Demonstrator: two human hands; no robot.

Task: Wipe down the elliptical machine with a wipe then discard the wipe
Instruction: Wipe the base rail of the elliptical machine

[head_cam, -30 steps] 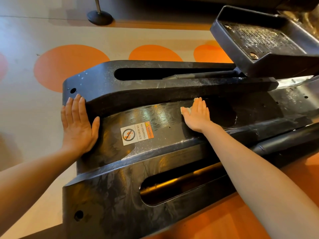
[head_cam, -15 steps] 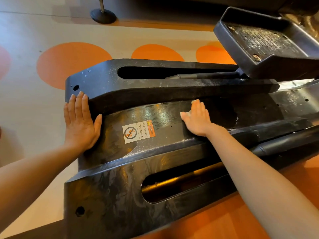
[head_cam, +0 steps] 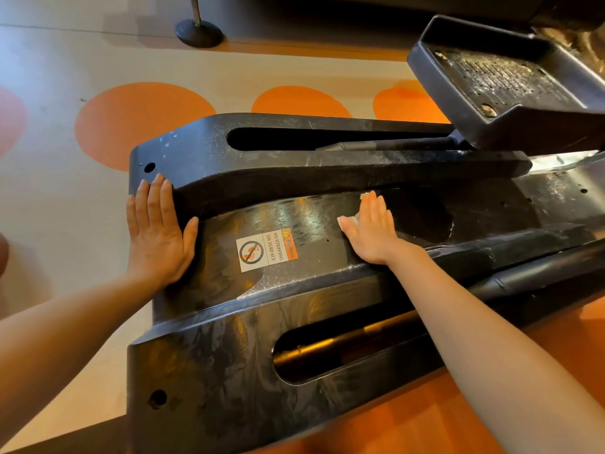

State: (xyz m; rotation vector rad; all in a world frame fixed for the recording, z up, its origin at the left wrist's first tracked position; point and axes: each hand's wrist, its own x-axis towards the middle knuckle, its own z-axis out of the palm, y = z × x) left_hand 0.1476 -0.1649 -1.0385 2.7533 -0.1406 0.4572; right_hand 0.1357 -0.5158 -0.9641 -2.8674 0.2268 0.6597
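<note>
The black elliptical machine base (head_cam: 294,309) fills the middle of the view, dusty, with a wet sheen on its centre panel. My right hand (head_cam: 371,229) lies flat on that panel, fingers straight, pressing a white wipe (head_cam: 354,218) that peeks out at my fingertips and beside my thumb. My left hand (head_cam: 157,234) rests flat on the machine's left end, fingers straight against the raised rail cover (head_cam: 294,162). A warning sticker (head_cam: 265,250) sits between my hands.
A black foot pedal (head_cam: 510,80) hangs over the rail at upper right. Slots in both rail covers show metal bars (head_cam: 347,347). The floor is beige with orange circles (head_cam: 137,122). A round black stand base (head_cam: 199,32) sits at the top.
My right hand has barely shifted on the centre panel with the wipe under it. The view has drifted slightly; my left hand stays in place.
</note>
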